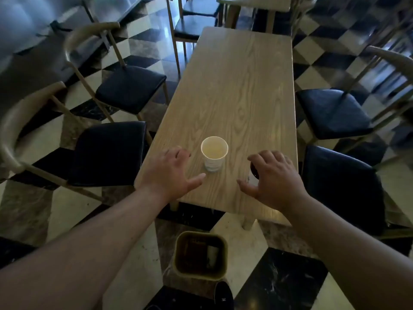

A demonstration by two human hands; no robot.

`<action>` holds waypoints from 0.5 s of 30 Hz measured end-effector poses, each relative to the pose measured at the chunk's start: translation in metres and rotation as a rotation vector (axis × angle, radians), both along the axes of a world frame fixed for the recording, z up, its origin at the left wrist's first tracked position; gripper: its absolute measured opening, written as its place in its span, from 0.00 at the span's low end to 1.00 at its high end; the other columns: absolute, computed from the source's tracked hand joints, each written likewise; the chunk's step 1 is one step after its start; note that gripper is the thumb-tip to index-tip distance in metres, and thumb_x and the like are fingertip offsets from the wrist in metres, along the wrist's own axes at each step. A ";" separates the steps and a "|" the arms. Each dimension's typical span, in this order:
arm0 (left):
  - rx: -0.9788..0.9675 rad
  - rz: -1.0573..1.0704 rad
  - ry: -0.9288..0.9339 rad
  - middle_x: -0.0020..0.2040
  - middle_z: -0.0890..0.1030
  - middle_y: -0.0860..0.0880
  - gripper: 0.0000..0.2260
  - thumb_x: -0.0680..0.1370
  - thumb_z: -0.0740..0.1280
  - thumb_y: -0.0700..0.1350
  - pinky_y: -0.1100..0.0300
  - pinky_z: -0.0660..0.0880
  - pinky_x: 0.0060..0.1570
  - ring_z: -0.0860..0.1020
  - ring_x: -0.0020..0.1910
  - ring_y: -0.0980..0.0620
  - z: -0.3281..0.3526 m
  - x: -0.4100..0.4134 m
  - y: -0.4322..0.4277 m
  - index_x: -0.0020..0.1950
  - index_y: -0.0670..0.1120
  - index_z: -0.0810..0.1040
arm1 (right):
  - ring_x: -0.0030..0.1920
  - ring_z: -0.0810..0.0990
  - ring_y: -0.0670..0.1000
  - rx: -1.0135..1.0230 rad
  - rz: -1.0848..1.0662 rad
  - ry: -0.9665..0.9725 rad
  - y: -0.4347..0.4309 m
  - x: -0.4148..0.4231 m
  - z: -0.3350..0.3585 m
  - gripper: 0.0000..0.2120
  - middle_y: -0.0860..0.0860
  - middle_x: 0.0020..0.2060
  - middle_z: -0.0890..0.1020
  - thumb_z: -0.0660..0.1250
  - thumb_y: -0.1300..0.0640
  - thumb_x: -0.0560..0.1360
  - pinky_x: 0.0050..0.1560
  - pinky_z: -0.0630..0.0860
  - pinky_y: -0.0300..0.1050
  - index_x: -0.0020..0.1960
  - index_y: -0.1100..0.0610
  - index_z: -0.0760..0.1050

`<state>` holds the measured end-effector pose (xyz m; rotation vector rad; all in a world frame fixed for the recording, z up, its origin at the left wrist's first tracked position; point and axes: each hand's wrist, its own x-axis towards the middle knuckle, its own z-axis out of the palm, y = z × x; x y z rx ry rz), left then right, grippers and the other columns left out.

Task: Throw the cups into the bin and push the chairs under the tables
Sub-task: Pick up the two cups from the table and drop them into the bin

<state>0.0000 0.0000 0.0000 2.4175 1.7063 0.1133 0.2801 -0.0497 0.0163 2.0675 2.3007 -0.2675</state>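
Two hands hover over the near end of the surface (241,90), past the bin (200,255) on the floor: the left hand (171,175) spread wide and empty beside the white cup (214,153), the right hand (276,179) curled over a dark-topped object (253,170), likely a second cup, though contact is unclear. The cup-clearing step seems barely begun; next, grip each and carry it back over the bin. Beyond, four chairs (130,88) stand pulled out on both sides, nothing blocking the cup.

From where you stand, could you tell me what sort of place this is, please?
Probably a café or canteen: wooden tables in rows, matching cushioned chairs, a paper cup, checkered floor.
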 end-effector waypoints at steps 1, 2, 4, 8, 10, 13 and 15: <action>-0.006 0.003 -0.013 0.66 0.75 0.48 0.33 0.76 0.62 0.73 0.47 0.73 0.59 0.74 0.63 0.46 -0.003 0.005 0.003 0.69 0.50 0.70 | 0.75 0.67 0.57 -0.008 -0.011 0.013 0.001 0.006 -0.003 0.38 0.51 0.73 0.72 0.60 0.25 0.77 0.75 0.65 0.58 0.77 0.49 0.67; -0.008 0.011 -0.018 0.67 0.74 0.48 0.33 0.76 0.62 0.73 0.47 0.73 0.59 0.74 0.64 0.46 -0.004 0.010 0.006 0.70 0.50 0.70 | 0.75 0.67 0.58 -0.009 -0.033 0.017 0.002 0.009 -0.003 0.38 0.51 0.74 0.72 0.59 0.25 0.77 0.75 0.65 0.59 0.77 0.49 0.67; -0.013 -0.002 -0.020 0.68 0.74 0.47 0.35 0.75 0.62 0.73 0.46 0.74 0.59 0.74 0.64 0.45 -0.009 0.019 0.011 0.71 0.50 0.68 | 0.75 0.67 0.58 -0.006 -0.041 0.012 0.004 0.019 -0.009 0.39 0.51 0.74 0.72 0.59 0.24 0.76 0.75 0.66 0.59 0.77 0.48 0.66; -0.013 0.000 -0.050 0.70 0.73 0.47 0.37 0.74 0.65 0.73 0.46 0.73 0.59 0.74 0.65 0.44 -0.018 0.036 0.024 0.73 0.49 0.67 | 0.76 0.66 0.58 -0.001 -0.057 0.053 0.011 0.031 -0.019 0.40 0.51 0.75 0.71 0.61 0.26 0.76 0.75 0.64 0.59 0.79 0.49 0.65; -0.016 0.017 -0.061 0.71 0.72 0.47 0.37 0.73 0.67 0.72 0.45 0.73 0.60 0.74 0.66 0.43 -0.022 0.044 0.029 0.74 0.49 0.67 | 0.77 0.64 0.59 -0.023 -0.079 0.067 0.015 0.036 -0.024 0.41 0.52 0.76 0.69 0.62 0.26 0.76 0.76 0.64 0.61 0.81 0.49 0.62; -0.025 0.033 -0.107 0.73 0.70 0.47 0.40 0.71 0.71 0.71 0.42 0.74 0.62 0.73 0.68 0.42 -0.030 0.053 0.038 0.75 0.51 0.64 | 0.79 0.62 0.60 -0.061 -0.114 0.091 0.020 0.043 -0.036 0.45 0.52 0.80 0.65 0.63 0.26 0.75 0.76 0.64 0.62 0.83 0.47 0.57; -0.056 0.048 -0.129 0.77 0.66 0.48 0.43 0.70 0.73 0.70 0.40 0.73 0.65 0.71 0.72 0.41 -0.033 0.058 0.043 0.77 0.53 0.61 | 0.80 0.62 0.60 -0.094 -0.134 0.112 0.023 0.046 -0.042 0.47 0.52 0.81 0.62 0.65 0.26 0.74 0.75 0.65 0.62 0.84 0.46 0.53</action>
